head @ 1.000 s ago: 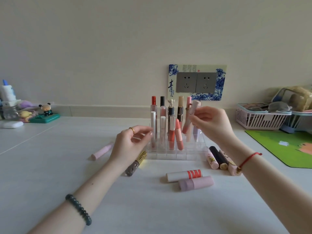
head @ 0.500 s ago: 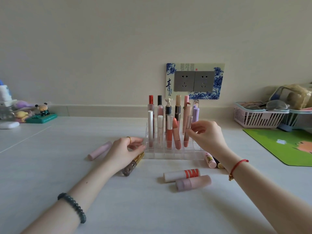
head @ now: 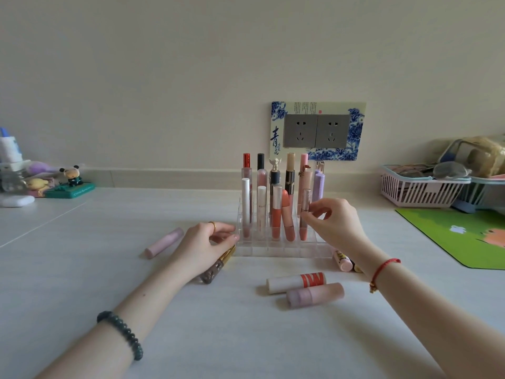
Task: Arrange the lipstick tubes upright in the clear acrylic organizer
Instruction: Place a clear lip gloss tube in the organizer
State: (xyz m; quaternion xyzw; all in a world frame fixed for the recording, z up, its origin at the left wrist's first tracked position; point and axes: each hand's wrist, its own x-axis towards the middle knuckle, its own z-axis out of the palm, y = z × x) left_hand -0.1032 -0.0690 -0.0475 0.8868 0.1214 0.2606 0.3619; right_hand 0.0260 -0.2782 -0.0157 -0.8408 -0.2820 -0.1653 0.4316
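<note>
The slim rose-capped lipstick tube (head: pixel 306 199) is pinched between thumb and fingertips of the right hand (head: pixel 336 225) and stands in a right-hand cell of the clear acrylic compartmented organizer (head: pixel 273 248) on the white table (head: pixel 109 269). The left hand (head: pixel 203 243) is laid at the organizer's left front corner with curved fingers touching it; whether the corner is pinched cannot be told. If the tube is released before it is fully seated, it is likely to lean like the coral bullet-shaped tube (head: pixel 287 217) just beside it. Closely packed neighbours could also be toppled by a careless finger, and the light organizer could be slid if left unsteadied. Eleven tubes are counted upright, though the back row overlaps and one more may be hidden. Six are counted lying on the table: a pale pink one (head: pixel 164 243), a brown-and-gold one (head: pixel 211 272) under the left hand, a white red-banded one (head: pixel 296 281), a stout mauve one (head: pixel 314 295), a pink printed one (head: pixel 341 261), and a dark one (head: pixel 356 268) mostly hidden by the right wrist.
</note>
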